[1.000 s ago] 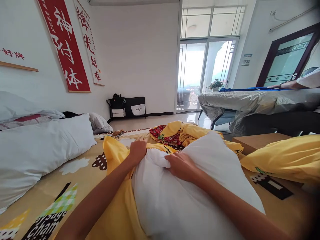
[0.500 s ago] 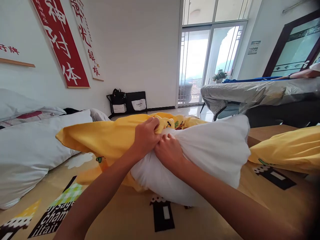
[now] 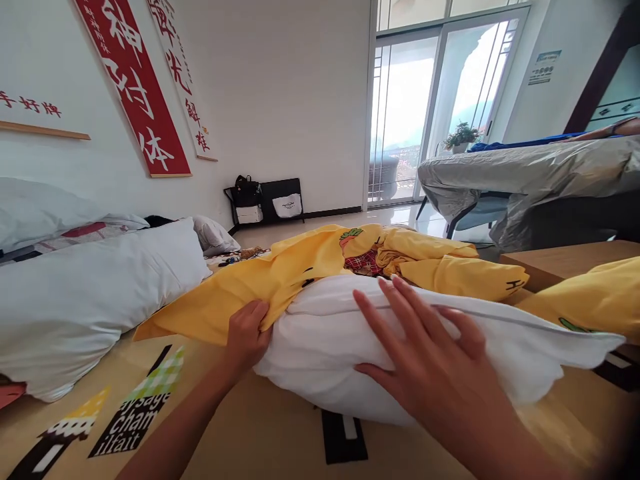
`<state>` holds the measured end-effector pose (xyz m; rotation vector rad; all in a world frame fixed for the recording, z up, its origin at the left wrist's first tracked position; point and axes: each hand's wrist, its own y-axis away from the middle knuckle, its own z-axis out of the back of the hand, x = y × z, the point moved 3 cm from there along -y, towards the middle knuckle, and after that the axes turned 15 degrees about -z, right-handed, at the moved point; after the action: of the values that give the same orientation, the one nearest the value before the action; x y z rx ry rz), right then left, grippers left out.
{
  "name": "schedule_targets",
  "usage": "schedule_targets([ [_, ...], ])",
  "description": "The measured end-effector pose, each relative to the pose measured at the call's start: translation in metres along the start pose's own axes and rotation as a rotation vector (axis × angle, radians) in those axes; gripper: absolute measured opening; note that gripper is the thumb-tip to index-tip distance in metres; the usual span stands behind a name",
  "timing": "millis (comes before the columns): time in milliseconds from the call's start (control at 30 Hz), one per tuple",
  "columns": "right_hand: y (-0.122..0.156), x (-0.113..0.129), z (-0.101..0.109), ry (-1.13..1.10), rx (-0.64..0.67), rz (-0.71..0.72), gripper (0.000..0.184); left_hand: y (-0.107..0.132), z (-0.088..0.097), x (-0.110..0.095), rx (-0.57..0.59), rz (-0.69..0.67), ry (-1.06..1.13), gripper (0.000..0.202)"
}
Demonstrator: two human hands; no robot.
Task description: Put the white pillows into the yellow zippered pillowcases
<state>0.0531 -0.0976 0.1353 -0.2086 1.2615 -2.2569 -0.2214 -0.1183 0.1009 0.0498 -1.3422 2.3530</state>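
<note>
A white pillow (image 3: 320, 360) lies in front of me, its left end inside a yellow pillowcase (image 3: 215, 300) printed with small dark marks. My left hand (image 3: 249, 337) is closed on the pillowcase edge, at the left end of the pillow. Over the right half of the pillow my right hand (image 3: 425, 353) is spread, with its fingers apart; whether it touches the pillow I cannot tell. The pillow's right corner stretches out flat beyond that hand.
Another white pillow (image 3: 100, 287) rests on the left. More yellow fabric (image 3: 430, 257) lies behind, and a yellow cushion (image 3: 595, 290) sits at the right by a wooden box (image 3: 565, 257). A plastic-covered table (image 3: 525, 167) stands behind, with another person's arm (image 3: 610, 130) over it.
My right hand has let go of its bunched hold and opened out to the right. My left hand has moved left and down with the pillowcase edge. The pillow now lies flatter.
</note>
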Motion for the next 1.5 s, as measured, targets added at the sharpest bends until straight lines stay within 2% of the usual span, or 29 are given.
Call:
schedule_targets([
  [33,0.001,-0.006,-0.006,-0.020,0.070,-0.026,0.068,0.001,0.002,0.000,0.006,0.004,-0.001,0.020],
  [100,0.004,-0.006,-0.027,-0.148,0.271,0.012,0.072,0.000,0.004,-0.004,0.017,0.011,0.000,0.020],
  [200,0.004,0.015,-0.057,-0.372,0.583,0.101,0.068,-0.014,0.000,-0.013,0.031,0.015,0.006,0.019],
  [267,-0.010,0.031,-0.061,-0.424,0.644,0.096,0.068,-0.036,-0.003,-0.020,0.014,0.011,0.018,0.020],
  [333,-0.034,0.041,-0.051,-0.382,0.594,0.086,0.056,-0.066,-0.001,-0.026,-0.052,-0.009,0.040,0.023],
  [400,-0.064,0.038,-0.034,-0.310,0.470,0.064,0.040,-0.094,0.005,-0.029,-0.185,-0.038,0.061,0.028],
  [433,-0.078,0.031,-0.025,-0.284,0.380,0.044,0.037,-0.105,0.010,-0.029,-0.273,-0.045,0.066,0.030],
  [500,-0.097,0.012,-0.012,-0.275,0.170,0.013,0.045,-0.113,0.017,-0.029,-0.461,-0.034,0.063,0.034],
  [567,-0.101,-0.008,-0.014,-0.294,0.018,0.022,0.058,-0.101,0.013,-0.030,-0.572,-0.012,0.050,0.035],
  [633,-0.092,-0.020,-0.037,-0.313,0.027,0.035,0.061,-0.073,-0.006,-0.036,-0.536,-0.016,0.037,0.033],
  [667,-0.084,-0.022,-0.054,-0.321,0.096,0.032,0.060,-0.056,-0.021,-0.041,-0.467,-0.030,0.033,0.031],
  [767,-0.059,-0.018,-0.110,-0.349,0.411,0.022,0.051,-0.006,-0.068,-0.059,-0.258,-0.030,0.021,0.024],
  [833,-0.047,-0.014,-0.130,-0.407,0.532,0.052,0.043,0.017,-0.084,-0.071,-0.088,0.005,0.005,0.022],
  [867,-0.043,-0.014,-0.133,-0.441,0.539,0.067,0.041,0.024,-0.083,-0.076,-0.005,0.024,0.009,0.020],
  [933,-0.039,-0.019,-0.127,-0.479,0.501,0.081,0.041,0.029,-0.065,-0.084,0.130,0.021,0.080,0.016],
  [1000,-0.037,-0.031,-0.117,-0.451,0.491,0.076,0.046,0.031,-0.031,-0.085,0.195,0.004,0.163,0.009],
  [1033,-0.035,-0.038,-0.113,-0.426,0.510,0.070,0.049,0.032,-0.011,-0.080,0.178,0.019,0.156,0.008],
  [1067,-0.033,-0.045,-0.112,-0.404,0.537,0.060,0.051,0.036,0.009,-0.072,0.129,0.066,0.098,0.015],
  [1133,-0.029,-0.057,-0.113,-0.387,0.577,0.030,0.053,0.054,0.041,-0.044,-0.008,0.261,-0.141,0.038],
  [1167,-0.027,-0.061,-0.116,-0.394,0.586,0.011,0.054,0.068,0.050,-0.027,-0.042,0.385,-0.258,0.051],
  [1233,-0.024,-0.066,-0.123,-0.423,0.589,-0.019,0.054,0.099,0.054,0.002,0.006,0.592,-0.336,0.067],
  [1267,-0.024,-0.066,-0.126,-0.435,0.586,-0.027,0.054,0.113,0.050,0.013,0.056,0.650,-0.294,0.065],
  [1300,-0.023,-0.065,-0.128,-0.444,0.585,-0.027,0.054,0.124,0.045,0.021,0.095,0.673,-0.225,0.055],
  [1367,-0.022,-0.063,-0.129,-0.454,0.583,-0.018,0.055,0.133,0.037,0.029,0.103,0.641,-0.111,0.026],
  [1433,-0.020,-0.063,-0.126,-0.471,0.617,0.000,0.060,0.127,0.040,0.035,0.007,0.567,-0.134,0.024],
  [1500,-0.017,-0.071,-0.119,-0.514,0.672,0.029,0.071,0.109,0.051,0.040,-0.115,0.426,-0.237,0.021],
])
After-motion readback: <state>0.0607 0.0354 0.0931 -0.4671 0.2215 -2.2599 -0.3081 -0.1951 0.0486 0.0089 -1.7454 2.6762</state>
